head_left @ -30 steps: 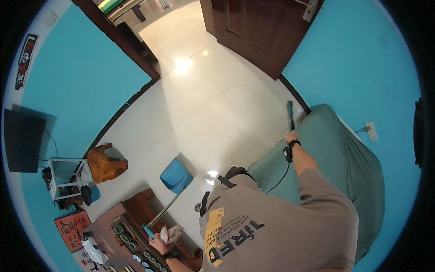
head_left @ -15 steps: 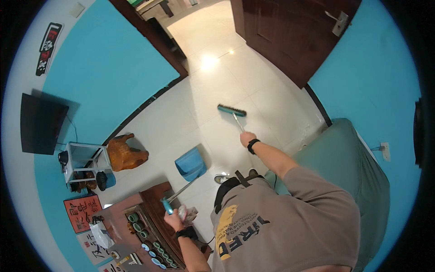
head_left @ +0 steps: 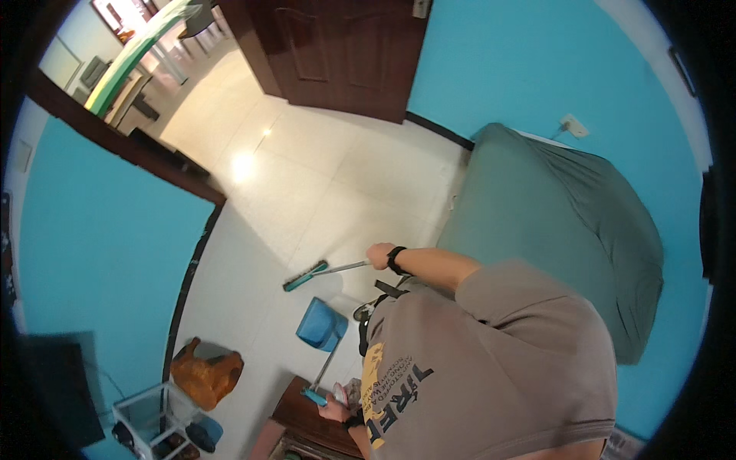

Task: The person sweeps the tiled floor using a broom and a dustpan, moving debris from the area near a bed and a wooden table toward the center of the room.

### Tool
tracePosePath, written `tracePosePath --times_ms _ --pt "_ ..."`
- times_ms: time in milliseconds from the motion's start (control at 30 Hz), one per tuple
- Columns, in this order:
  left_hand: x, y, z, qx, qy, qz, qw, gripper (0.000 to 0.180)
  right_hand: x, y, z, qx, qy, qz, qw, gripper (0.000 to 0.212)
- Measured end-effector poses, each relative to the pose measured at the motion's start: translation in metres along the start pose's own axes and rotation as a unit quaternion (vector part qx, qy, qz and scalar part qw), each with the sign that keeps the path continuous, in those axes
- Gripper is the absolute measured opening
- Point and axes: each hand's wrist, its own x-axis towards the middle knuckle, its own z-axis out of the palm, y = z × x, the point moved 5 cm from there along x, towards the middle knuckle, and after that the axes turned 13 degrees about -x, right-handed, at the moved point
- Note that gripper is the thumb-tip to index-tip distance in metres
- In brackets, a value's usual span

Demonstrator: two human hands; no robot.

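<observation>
- The right hand (head_left: 379, 254) is gripping a slim teal-headed broom (head_left: 307, 275); swinging wide risks striking the blue plastic dustpan (head_left: 322, 325).
- The left hand (head_left: 334, 410) is clutching the dustpan's long handle (head_left: 323, 377); tilting could spill it.

Bright, even indoor light around me; a glare spot on the glossy white tiled floor (head_left: 244, 165); fisheye bending and black vignette at edges.

Vantage: your one view sits on your head, high above your shoulder (head_left: 498, 360).
Facing: steeply down at the floor (head_left: 322, 184), lens tipped toward 12 o'clock where the door (head_left: 337, 54) stands.
Range: your torso close at 5 o'clock; floor and bed (head_left: 560, 222) farther.
Distortion: fisheye, wall edges bowed at the rim.
Overlap: none, single view.
</observation>
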Motion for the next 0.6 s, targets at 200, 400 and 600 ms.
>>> tracePosePath --times_ms 200,400,600 --pt "0.005 0.012 -0.023 0.118 -0.024 0.088 0.989 0.019 -0.058 0.108 0.044 0.064 0.051 0.119 0.99 0.019" --pt "0.004 0.026 -0.017 0.022 -0.019 0.044 0.999 0.01 -0.033 0.103 0.018 0.111 0.058 0.168 0.978 0.018" --pt "-0.013 0.014 -0.023 0.034 0.024 -0.013 0.999 0.01 0.073 -0.013 -0.027 -0.032 0.03 0.027 0.999 0.019"
